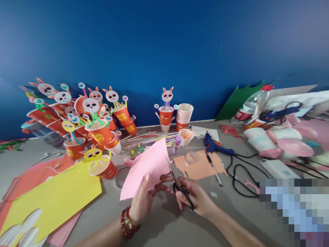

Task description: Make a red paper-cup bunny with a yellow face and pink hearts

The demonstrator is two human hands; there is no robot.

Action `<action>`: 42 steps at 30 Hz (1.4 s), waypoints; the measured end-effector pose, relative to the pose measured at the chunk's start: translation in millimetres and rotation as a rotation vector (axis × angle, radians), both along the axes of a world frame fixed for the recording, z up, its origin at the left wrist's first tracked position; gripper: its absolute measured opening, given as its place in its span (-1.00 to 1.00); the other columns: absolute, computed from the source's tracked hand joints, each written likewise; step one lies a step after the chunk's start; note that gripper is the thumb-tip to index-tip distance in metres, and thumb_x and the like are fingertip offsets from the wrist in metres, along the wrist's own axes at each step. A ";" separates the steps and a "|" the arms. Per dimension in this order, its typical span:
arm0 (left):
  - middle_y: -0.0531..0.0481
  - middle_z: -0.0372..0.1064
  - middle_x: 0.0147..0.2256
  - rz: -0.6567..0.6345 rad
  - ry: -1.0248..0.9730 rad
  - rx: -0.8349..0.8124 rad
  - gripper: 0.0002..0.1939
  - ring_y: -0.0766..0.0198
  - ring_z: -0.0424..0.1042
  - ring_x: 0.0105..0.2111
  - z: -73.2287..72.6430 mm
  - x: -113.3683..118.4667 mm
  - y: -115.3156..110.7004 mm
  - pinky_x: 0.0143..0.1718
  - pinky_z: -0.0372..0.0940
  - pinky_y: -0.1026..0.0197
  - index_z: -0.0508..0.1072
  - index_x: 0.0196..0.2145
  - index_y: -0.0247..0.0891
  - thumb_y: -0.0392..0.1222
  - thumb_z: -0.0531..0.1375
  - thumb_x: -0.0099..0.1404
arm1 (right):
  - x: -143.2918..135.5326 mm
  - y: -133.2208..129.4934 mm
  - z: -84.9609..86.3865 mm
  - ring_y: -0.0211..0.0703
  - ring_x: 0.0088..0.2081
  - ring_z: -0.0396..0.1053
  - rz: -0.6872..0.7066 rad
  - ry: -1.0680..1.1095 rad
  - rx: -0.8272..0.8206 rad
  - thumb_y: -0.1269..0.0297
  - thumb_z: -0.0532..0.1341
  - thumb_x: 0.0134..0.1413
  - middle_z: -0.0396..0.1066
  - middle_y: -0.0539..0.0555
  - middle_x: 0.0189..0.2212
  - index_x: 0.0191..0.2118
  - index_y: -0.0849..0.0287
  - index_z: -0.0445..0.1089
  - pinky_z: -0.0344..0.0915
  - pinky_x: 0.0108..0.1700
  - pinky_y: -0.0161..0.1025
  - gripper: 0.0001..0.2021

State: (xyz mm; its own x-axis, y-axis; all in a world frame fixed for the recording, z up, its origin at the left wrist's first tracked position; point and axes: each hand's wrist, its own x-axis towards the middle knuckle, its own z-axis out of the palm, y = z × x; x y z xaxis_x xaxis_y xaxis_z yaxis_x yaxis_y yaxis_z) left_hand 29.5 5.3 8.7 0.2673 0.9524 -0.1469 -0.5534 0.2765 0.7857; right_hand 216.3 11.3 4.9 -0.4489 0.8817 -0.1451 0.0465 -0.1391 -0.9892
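I'm standing in a craft workspace: a grey tabletop against a blue wall, rabbit-faced paper cups beyond the hands to the left, a stack of paper cups straight beyond, a blue glue gun to their right, yellow card to their left.

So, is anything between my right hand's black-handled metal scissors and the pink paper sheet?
Nothing visible: the scissors in your right hand are at the edge of the pink sheet, which your left hand holds.
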 end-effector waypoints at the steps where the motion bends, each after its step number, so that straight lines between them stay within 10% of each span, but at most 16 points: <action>1: -0.33 0.53 -0.10 -0.003 -0.002 0.006 -0.45 0.03 0.52 -0.22 -0.2 -0.3 0.2 -0.10 0.34 0.03 0.53 -0.05 -0.41 0.14 0.05 0.38 | 0.1 0.2 0.1 -0.24 -0.61 0.28 0.000 0.000 -0.002 -0.39 0.20 -0.10 0.31 -0.05 -0.72 -0.47 0.10 0.13 0.19 -0.51 -0.32 -0.41; 42: -0.25 0.56 -0.24 0.057 0.073 0.046 -0.55 0.02 0.52 -0.24 1.5 -8.1 10.2 -0.23 0.34 0.09 0.55 -0.19 -0.38 0.09 0.10 0.36 | 12.1 7.1 -13.7 -0.35 -0.67 0.24 0.026 -0.058 -0.061 -0.24 0.33 -0.13 0.27 -0.11 -0.68 -0.50 0.11 0.06 0.03 -0.61 -0.41 -0.44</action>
State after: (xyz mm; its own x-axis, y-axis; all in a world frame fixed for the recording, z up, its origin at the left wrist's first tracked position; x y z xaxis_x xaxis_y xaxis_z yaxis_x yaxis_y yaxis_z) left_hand 21.5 15.5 10.2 0.2025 0.9720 -0.1193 -0.5080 0.2084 0.8358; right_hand 228.5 18.4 -8.8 -0.4605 0.8587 -0.2248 0.1075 -0.1974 -0.9744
